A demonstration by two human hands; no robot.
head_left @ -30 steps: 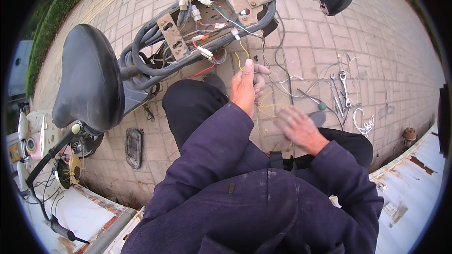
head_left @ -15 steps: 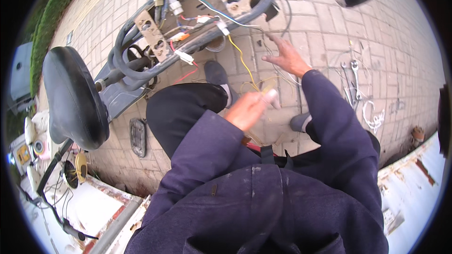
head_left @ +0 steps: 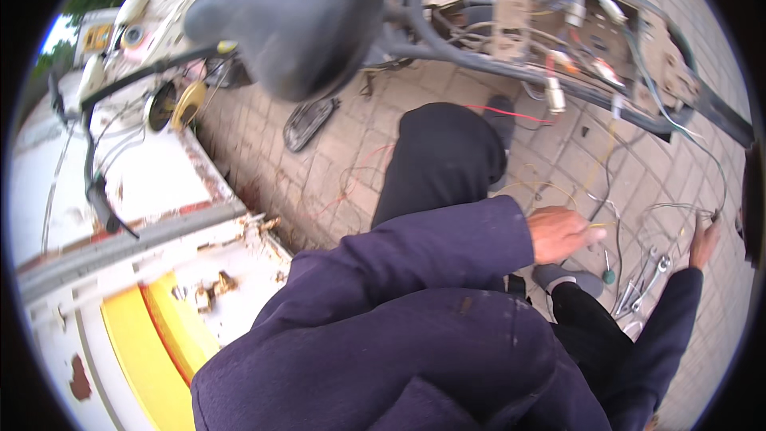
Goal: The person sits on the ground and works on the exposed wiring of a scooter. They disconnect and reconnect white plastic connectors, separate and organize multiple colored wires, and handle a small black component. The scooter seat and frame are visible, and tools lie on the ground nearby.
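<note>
My left hand is closed in a pinch, with a thin yellow wire at its fingertips. Farther out on the right, my right hand has its fingers together at the end of a grey-green wire. That wire runs back to the metal vehicle frame, where several white plug connectors and coloured wires lie in a trough. A red wire trails from the frame. Thin loose wires curl on the paving beside my right hand.
Several wrenches and a green-handled screwdriver lie on the brick paving. A black saddle stands high at the upper left. Handlebars rest by a rusty white panel. A black pedal-like part lies near it.
My view has swung left, so the frame and saddle appear farther right. My right hand has reached out to the right and its spread fingers have closed on the wire. The left still pinches.
</note>
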